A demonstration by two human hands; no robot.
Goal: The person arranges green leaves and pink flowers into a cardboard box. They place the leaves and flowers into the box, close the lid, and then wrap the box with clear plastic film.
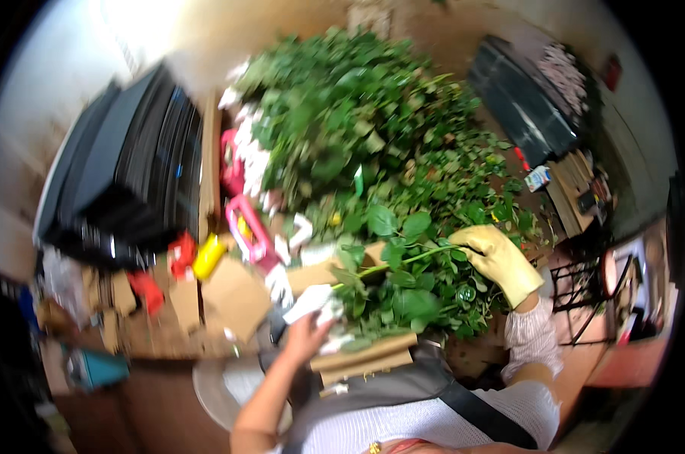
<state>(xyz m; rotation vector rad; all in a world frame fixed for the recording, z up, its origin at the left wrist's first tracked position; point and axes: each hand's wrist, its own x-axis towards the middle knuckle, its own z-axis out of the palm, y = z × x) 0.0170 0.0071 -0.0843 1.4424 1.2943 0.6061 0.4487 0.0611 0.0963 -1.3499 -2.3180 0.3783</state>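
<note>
A long green leafy flower stem [411, 259] slants across the front of the table, its lower end at the right. My right hand [501, 261], in a pale yellow glove, is closed round that end. At the stem's left end is a white-wrapped flower head [312, 301]. My bare left hand [306, 337] has its fingers closed on the lower side of this wrap, partly blurred. Beneath and beyond the stem spreads a big heap of cut leafy stems [358, 113], with white-wrapped heads [253, 155] along its left side.
Stacked black panels [130, 159] stand at the left. Near them lie flat cardboard [236, 299], a yellow roll [208, 256], red pieces [181, 253] and a pink frame-shaped thing [250, 231]. A dark wrapped bundle [524, 102] sits far right, and a black metal rack [585, 295] stands nearer.
</note>
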